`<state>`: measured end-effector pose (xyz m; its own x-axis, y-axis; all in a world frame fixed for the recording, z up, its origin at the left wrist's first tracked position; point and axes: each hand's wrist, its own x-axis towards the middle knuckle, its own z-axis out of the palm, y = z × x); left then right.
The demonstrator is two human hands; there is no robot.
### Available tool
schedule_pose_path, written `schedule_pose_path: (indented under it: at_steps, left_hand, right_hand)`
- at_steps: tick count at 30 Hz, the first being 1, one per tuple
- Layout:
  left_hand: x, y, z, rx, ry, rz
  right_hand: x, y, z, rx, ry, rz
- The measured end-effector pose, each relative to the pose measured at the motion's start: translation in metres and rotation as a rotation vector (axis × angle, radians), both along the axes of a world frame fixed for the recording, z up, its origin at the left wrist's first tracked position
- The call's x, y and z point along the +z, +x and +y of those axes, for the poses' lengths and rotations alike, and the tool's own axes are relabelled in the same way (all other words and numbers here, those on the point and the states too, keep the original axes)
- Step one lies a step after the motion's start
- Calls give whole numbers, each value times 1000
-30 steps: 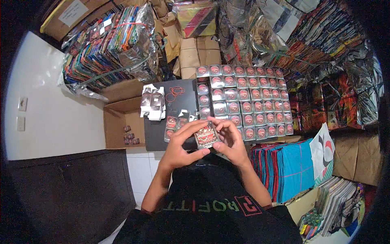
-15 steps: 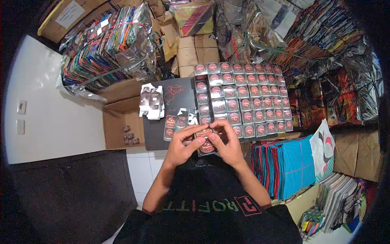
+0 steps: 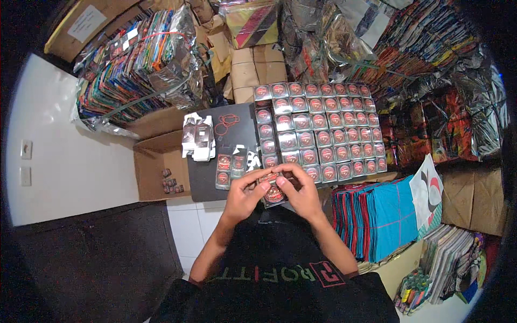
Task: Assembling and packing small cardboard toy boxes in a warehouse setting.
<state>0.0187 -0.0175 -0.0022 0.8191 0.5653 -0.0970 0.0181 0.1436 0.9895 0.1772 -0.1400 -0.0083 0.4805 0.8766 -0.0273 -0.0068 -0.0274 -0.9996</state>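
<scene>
Close to my body, a small dark square box [image 3: 274,195] with a round red-and-gold emblem is pinched between my two hands. My left hand [image 3: 245,197] grips its left side, thumb laid on the front face. From the other side my right hand [image 3: 302,195] holds it the same way, index finger along the top edge. The fingers behind the box are hidden. Just past my hands, rows of similar red-emblemed boxes in clear wrap [image 3: 335,120] cover the right of the dark table. A few loose ones [image 3: 223,178] lie by my left hand.
Flattened white-and-dark cartons [image 3: 197,137] and red rubber bands [image 3: 228,123] lie on the table's [image 3: 245,121] left. An open cardboard box [image 3: 151,156] below holds several small boxes. Blue and red folded stacks [image 3: 390,218] stand right; wrapped bundles [image 3: 134,70] crowd the back.
The view has shifted slightly. Both hands keep their hold on the small box, whose emblem face shows a little more between the thumbs.
</scene>
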Motion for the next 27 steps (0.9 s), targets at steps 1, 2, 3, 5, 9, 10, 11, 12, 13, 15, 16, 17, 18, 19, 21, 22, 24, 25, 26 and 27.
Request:
schedule_pose_path:
  at_steps: [1, 2, 3, 5, 9, 10, 11, 12, 13, 15, 16, 17, 18, 19, 21, 22, 24, 25, 26, 27]
  left_hand:
    - [1, 1, 2, -3, 0, -1]
    - [2, 1, 5, -28, -73, -7]
    - [3, 1, 8, -53, -146, -12]
    - [1, -2, 20, -96, -89, 3]
    - [0, -8, 40, -286, -183, 63]
    - [0, -6, 41, -326, -184, 104]
    - [1, -4, 42, -366, -185, 146]
    - [4, -4, 46, -389, -197, 214]
    - [4, -1, 48, -390, -198, 213]
    - [0, 7, 50, -334, -241, 120]
    - [-4, 8, 51, -244, -241, 96]
    - [-13, 10, 52, -130, -263, 87]
    - [-21, 13, 52, -18, -285, 76]
    - [-23, 19, 49, 169, -485, 45]
    - [-38, 22, 50, 312, -564, -4]
    - [-40, 27, 51, 328, -597, -68]
    - [-41, 37, 48, 342, -586, -57]
    - [-39, 42, 47, 358, -571, -45]
    - [-46, 46, 46, 363, -561, -8]
    - [-49, 49, 49, 365, -561, -8]
  right_hand:
    - [1, 1, 0, 24, -28, 23]
    - [2, 2, 1, 48, -56, 47]
    - [2, 3, 2, 45, -56, 46]
    - [5, 5, 3, 17, -25, 202]
    - [26, 26, 7, 215, -233, -51]
    - [26, 27, 10, 216, -230, -52]
    - [25, 27, 13, 215, -230, -51]
    - [23, 26, 17, 190, -192, -42]
    - [22, 26, 20, 163, -156, -33]
    - [10, 30, 24, 67, -78, -26]
    - [6, 30, 28, 7, -47, -42]
    - [7, 29, 33, -85, -32, -59]
    - [5, 32, 35, -93, -88, -86]
    - [3, 36, 36, -103, -144, -113]
    - [1, 34, 43, -96, -85, 1]
    - [3, 35, 46, -63, -49, 43]
    - [-4, 37, 52, -7, -70, 6]
    - [-8, 37, 56, 2, -60, -22]
    - [-10, 36, 59, -1, -82, 17]
    - [-10, 38, 64, 1, -82, 17]
